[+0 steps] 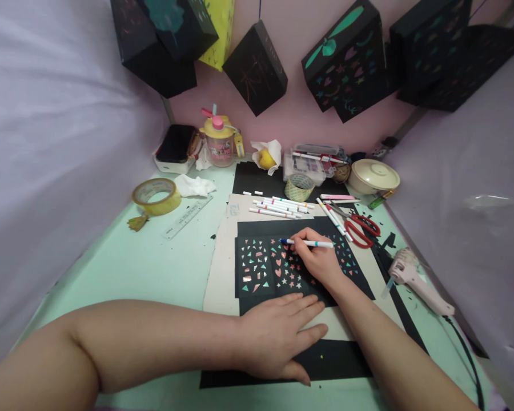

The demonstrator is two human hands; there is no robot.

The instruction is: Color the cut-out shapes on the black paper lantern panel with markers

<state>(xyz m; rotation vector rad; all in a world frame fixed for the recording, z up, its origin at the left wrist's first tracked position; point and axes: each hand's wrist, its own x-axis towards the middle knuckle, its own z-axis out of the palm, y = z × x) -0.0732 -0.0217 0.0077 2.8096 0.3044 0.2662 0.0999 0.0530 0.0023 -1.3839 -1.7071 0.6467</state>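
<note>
Black card (257,228) is steadied by a flat palm while a marker (321,244) is held over its shapes

Pale green tabletop (184,268) is covered at its middle by a large black sheet (223,374), on which a cream sheet (220,274) is laid, probably as a smooth base. The black card is set on the cream sheet, squarely before the person, perhaps so that every part can be reached.

Its near edge is crossed by the left hand (278,334), which is laid palm down with the fingers straight and moderately spread; nothing is gripped, and the card seems to be pressed so that it does not slip. The right hand (319,260) is curled closed around the marker, whose blue end is pointed at the shapes; whether the card is touched by it cannot be told.

A glue gun (417,279) is left at the right, a tape roll (171,202) at the left, and red-handled scissors (358,231) beyond the right hand, presumably so that the middle is kept free. Spare pens (278,208) are lined up just past the card, likely for easy picking. Smallest are the shiny hearts (278,273), stars (292,283) and slivers (247,279), by which the card is dotted.
</note>
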